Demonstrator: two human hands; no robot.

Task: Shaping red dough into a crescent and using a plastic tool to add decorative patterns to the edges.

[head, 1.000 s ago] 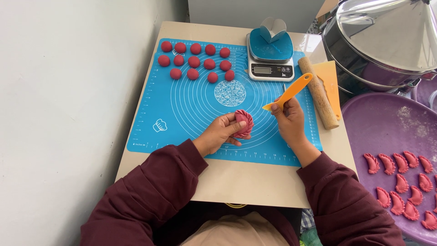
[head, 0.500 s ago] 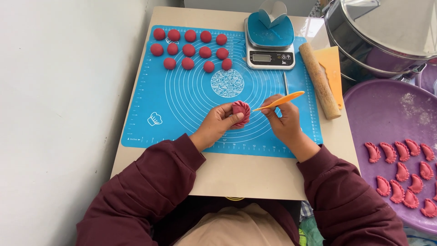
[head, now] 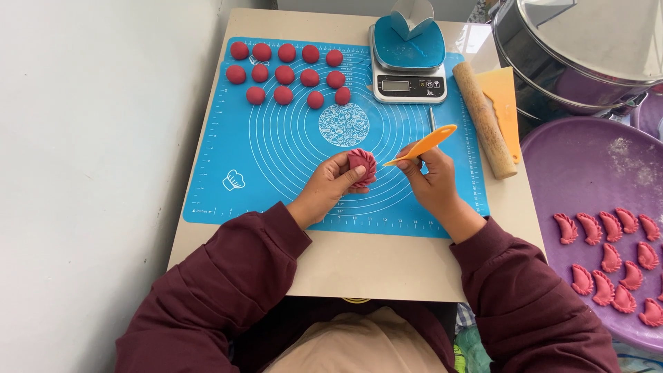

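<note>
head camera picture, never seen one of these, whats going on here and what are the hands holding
The camera sits on a person's head and looks down at their own two hands over a table. The left hand holds a pleated red dough piece. The right hand holds an orange plastic tool, its tip pointing at the dough. Below lies a blue baking mat with red dough balls, a kitchen scale and a wooden rolling pin. At right, a purple tray carries finished dumplings.
</note>
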